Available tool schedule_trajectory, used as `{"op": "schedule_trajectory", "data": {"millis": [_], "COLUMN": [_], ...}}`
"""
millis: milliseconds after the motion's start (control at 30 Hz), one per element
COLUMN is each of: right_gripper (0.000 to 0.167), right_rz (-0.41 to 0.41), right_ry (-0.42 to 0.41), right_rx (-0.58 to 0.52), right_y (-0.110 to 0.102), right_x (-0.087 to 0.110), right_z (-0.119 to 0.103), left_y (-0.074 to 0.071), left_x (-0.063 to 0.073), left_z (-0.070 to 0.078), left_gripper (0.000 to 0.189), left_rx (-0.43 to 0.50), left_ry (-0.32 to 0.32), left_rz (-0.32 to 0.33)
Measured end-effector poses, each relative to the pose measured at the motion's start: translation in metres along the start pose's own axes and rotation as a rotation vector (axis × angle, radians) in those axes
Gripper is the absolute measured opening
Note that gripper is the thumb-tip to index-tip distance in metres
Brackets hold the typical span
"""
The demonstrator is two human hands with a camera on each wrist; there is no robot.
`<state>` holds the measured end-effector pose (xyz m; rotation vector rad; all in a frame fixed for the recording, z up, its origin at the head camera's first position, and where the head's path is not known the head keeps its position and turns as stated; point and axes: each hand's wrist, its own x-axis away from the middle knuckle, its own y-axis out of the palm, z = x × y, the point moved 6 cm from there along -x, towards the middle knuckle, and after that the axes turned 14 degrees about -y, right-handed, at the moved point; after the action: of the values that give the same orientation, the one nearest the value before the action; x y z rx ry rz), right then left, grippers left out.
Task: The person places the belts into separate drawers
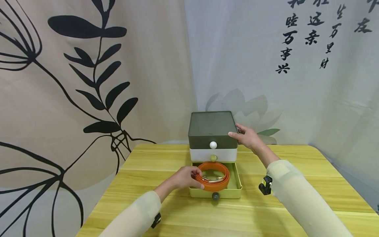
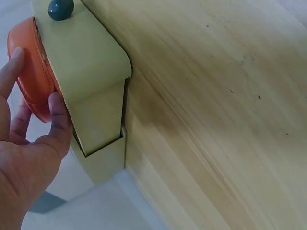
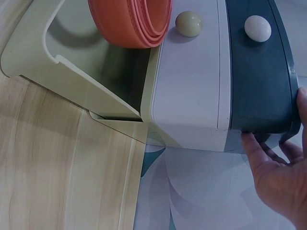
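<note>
A coiled orange belt [image 1: 214, 186] with a gold-coloured buckle sits at the pulled-out green bottom drawer [image 1: 238, 188] of a small three-tier drawer box [image 1: 213, 123]. My left hand [image 1: 184, 178] grips the left side of the coil, thumb at the front and fingers over the far side. The left wrist view shows the belt [image 2: 32, 67] rising above the drawer's rim. With thumb on top and fingers against the side, my right hand [image 1: 248, 138] holds the box's upper right edge. The fingers touch the dark top tier [image 3: 261, 72] in the right wrist view.
The box has a white middle tier [image 1: 213, 154], shut like the dark one. Round knobs stick out in front, a grey one [image 1: 215, 196] on the open drawer. Underneath is a wooden table [image 1: 266, 210]; a printed curtain [image 1: 160, 72] hangs close behind.
</note>
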<state>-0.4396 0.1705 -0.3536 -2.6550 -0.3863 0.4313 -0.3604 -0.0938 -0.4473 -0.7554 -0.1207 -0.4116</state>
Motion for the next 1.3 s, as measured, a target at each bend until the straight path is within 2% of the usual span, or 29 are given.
{"op": "schedule_trajectory", "data": {"millis": [500, 867, 1300], "right_gripper": [0.081, 0.081, 0.082], "right_rz": [0.004, 0.002, 0.002], "right_ry": [0.006, 0.013, 0.009], "right_rx": [-0.02, 0.019, 0.01], "right_y": [-0.0003, 0.0005, 0.0015], "right_x": [0.0013, 0.0028, 0.0024], "right_z": [-0.0006, -0.0028, -0.0028], "left_y": [0.0042, 0.0073, 0.0072], "left_x": [-0.0051, -0.0108, -0.0082], "left_z": [0.0046, 0.005, 0.0095], "left_gripper": [0.028, 0.028, 0.027], "left_rx": [0.0, -0.012, 0.0], "left_ry": [-0.015, -0.037, -0.042], "left_rz": [-0.011, -0.003, -0.016]}}
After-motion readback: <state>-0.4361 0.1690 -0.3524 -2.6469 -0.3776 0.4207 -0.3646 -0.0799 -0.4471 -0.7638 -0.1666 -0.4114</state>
